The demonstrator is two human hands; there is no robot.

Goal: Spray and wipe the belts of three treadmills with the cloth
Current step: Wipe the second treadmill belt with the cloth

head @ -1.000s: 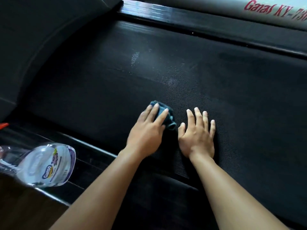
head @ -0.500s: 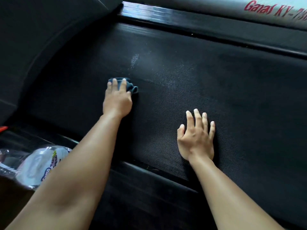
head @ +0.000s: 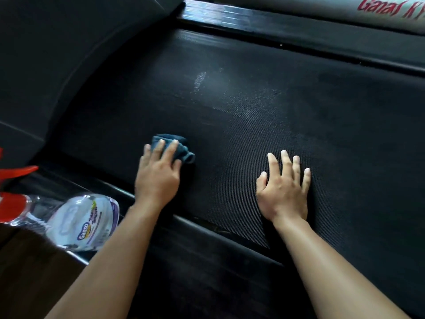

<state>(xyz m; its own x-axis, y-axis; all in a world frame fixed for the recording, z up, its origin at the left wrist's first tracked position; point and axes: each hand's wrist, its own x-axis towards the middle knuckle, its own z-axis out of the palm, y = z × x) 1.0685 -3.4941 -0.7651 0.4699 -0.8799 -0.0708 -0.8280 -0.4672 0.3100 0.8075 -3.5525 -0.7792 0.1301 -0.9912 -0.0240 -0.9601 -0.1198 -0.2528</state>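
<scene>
The black textured treadmill belt (head: 287, 116) fills most of the view, with a pale wet spray patch (head: 200, 80) near its far middle. My left hand (head: 157, 176) presses a bunched dark blue cloth (head: 181, 147) flat onto the belt near its near edge, fingers straight over it. My right hand (head: 284, 189) lies flat on the belt to the right, fingers spread, holding nothing. A clear spray bottle (head: 80, 223) with a red trigger head (head: 13, 203) lies on its side on the near side rail at the left.
The black near side rail (head: 207, 231) runs diagonally under my forearms. The far side rail (head: 299, 31) borders the belt at the top, with a grey panel bearing red lettering (head: 386, 8) behind it. The dark motor hood (head: 57, 54) rises at the left.
My left hand slid the cloth up and left across the belt, then back down toward the near edge. My right hand stayed planted on the belt.
</scene>
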